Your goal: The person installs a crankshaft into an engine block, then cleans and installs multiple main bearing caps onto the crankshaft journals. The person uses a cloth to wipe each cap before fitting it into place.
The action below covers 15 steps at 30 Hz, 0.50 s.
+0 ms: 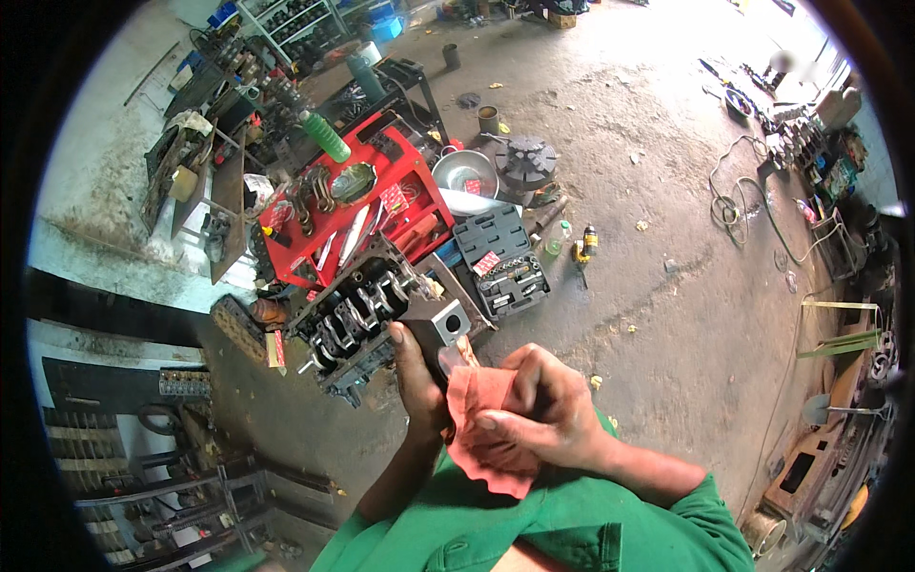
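Observation:
My left hand (419, 381) grips a dark box-shaped piece (429, 319) with a silver end face and a round dark hole. Its thumb lies along the left side; the other fingers are mostly hidden. In my right hand (558, 405) a red cloth (486, 434) is bunched between curled fingers and thumb, and it hangs down in front of my shirt. The cloth reaches up to the lower end of the piece, where something pale and shiny shows between them. Just beyond my left hand stands an engine block (357, 319) with its crankshaft (367, 305) exposed.
Behind the engine block is a red tool cart (286, 253) bearing a green bottle (325, 135), connecting rods and a dish. An open socket set (500, 267) lies right of it, near a metal basin (465, 176). A cable (729, 205) and a shovel (820, 410) are at the right.

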Tool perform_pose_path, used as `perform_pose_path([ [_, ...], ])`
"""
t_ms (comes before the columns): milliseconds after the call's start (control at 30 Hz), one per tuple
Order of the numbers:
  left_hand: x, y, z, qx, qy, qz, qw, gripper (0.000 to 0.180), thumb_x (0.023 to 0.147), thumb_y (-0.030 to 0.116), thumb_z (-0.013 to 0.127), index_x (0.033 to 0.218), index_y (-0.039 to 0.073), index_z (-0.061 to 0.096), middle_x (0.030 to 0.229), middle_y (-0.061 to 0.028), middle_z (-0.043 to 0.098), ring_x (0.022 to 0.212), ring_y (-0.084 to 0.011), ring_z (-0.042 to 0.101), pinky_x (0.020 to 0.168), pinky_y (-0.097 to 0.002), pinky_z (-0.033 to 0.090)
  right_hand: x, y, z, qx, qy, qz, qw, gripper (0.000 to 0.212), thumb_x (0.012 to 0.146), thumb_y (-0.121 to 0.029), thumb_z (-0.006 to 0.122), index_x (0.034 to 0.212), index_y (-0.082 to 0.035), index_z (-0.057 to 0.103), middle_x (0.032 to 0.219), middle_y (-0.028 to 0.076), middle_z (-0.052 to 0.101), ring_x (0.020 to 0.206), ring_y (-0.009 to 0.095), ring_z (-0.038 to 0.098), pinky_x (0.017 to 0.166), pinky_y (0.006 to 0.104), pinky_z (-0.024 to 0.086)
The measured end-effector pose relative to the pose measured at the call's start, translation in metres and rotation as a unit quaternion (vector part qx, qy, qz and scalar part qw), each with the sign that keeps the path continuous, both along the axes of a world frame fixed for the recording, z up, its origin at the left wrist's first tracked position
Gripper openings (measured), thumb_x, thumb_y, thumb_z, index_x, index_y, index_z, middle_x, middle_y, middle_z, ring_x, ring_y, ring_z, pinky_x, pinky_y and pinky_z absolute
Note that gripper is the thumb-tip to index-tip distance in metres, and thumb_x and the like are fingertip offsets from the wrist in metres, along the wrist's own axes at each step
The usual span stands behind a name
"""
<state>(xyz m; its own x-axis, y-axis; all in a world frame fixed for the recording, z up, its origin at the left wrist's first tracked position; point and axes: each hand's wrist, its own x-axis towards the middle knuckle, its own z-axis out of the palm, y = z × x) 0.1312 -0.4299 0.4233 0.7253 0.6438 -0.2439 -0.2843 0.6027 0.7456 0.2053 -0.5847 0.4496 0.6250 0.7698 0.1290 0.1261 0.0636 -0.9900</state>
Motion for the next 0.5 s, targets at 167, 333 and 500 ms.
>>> perform_pose_path([
  [167,-0.008,0.009,0.002,-0.078,-0.044,-0.122,0.988,0.069,0.098,0.071,0.034,0.109,0.007,0.059,0.072,-0.0039,0.058,0.054,-0.014,0.055,0.049,-0.028,0.048,0.029,0.002,-0.01,0.099,0.269,-0.109,0.952,0.039,0.081,-0.014,0.083,0.093,-0.008,0.046,0.088,0.002,0.06,0.088,0.012,0.059,0.08,0.028,0.048],
  [333,-0.001,-0.02,0.013,0.027,0.089,-0.007,0.996,0.066,0.103,0.062,0.034,0.117,0.002,0.06,0.092,-0.0062,0.067,0.08,-0.0135,0.065,0.074,-0.0282,0.054,0.017,0.026,-0.015,0.099,0.083,-0.099,0.987,0.042,0.072,-0.013,0.089,0.083,-0.006,0.049,0.09,0.003,0.055,0.072,0.008,0.048,0.063,0.0246,0.043],
  [500,-0.011,-0.007,0.027,0.204,0.112,-0.083,0.969,0.062,0.105,0.054,0.035,0.111,-0.002,0.063,0.093,-0.0082,0.068,0.084,-0.0189,0.065,0.076,-0.0325,0.051,0.017,0.041,-0.046,0.005,0.006,0.013,1.0,0.033,0.076,-0.021,0.087,0.075,-0.002,0.06,0.066,0.006,0.055,0.062,0.01,0.049,0.057,0.0362,0.044],
])
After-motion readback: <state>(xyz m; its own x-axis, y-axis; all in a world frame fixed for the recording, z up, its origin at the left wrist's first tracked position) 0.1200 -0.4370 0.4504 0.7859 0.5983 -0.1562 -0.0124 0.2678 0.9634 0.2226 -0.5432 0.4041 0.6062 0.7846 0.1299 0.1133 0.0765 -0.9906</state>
